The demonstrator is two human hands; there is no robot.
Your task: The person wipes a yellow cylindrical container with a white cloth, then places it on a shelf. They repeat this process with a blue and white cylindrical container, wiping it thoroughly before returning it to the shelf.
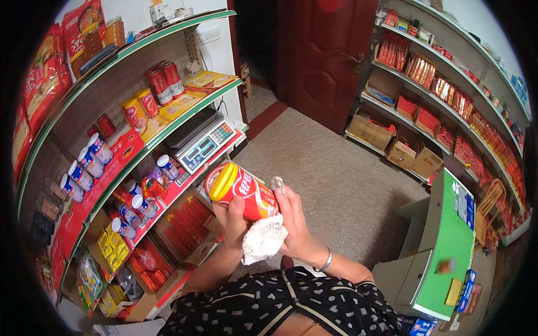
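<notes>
In front of my chest, my left hand point(233, 216) is shut on a red can with a yellow lid point(250, 191). The can lies tilted, its lid toward the upper left, and my thumb presses its side. A white cloth point(265, 239) hangs from my right hand point(296, 222), which is at the can's bottom end. Part of the cloth touches the lower side of the can. Behind the yellow lid a round red-and-white rim point(212, 176) shows; most of it is hidden, so I cannot tell what it belongs to.
Left of me, shelving point(168, 130) holds yellow-and-red cans point(135, 112), beer cans point(162, 86), white-and-blue cans point(91, 159) and a price scale point(206, 143). A green-topped counter point(445, 235) stands at right. More shelving point(424, 80) lines the far right, beside a dark red door point(323, 54).
</notes>
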